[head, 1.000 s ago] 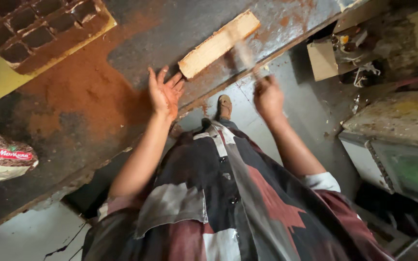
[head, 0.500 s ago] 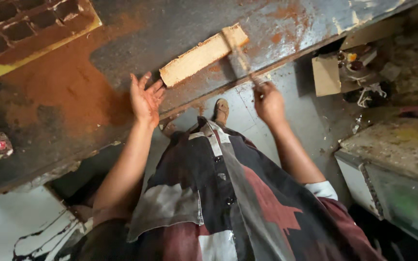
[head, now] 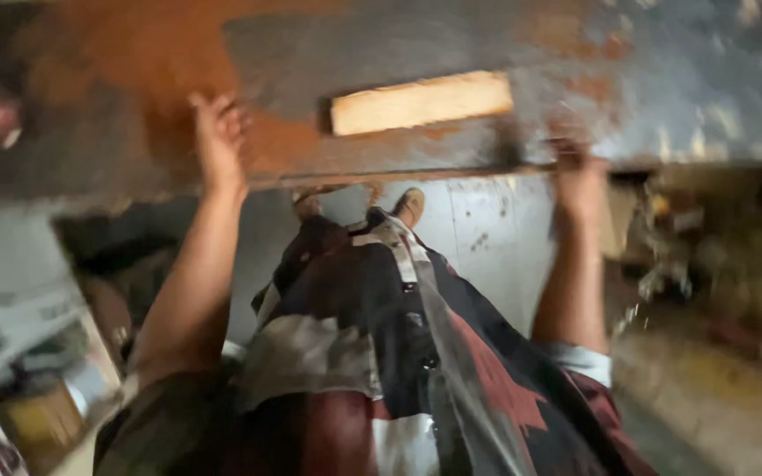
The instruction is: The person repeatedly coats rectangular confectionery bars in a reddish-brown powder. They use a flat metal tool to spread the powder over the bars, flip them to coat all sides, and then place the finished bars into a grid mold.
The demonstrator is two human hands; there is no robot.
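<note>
Resting flat on the dusty tabletop (head: 116, 167), the left hand (head: 218, 132) is spread wide and holds nothing. The wooden block (head: 421, 101) lies at its 3 o'clock, untouched. The right hand (head: 579, 172) is blurred at the edge; its grip cannot be told.

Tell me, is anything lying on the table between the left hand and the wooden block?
Nothing visible does. The left hand rests flat on reddish powder on the table, and only more powder-dusted surface lies between it and the wooden block. The picture is blurred.
</note>
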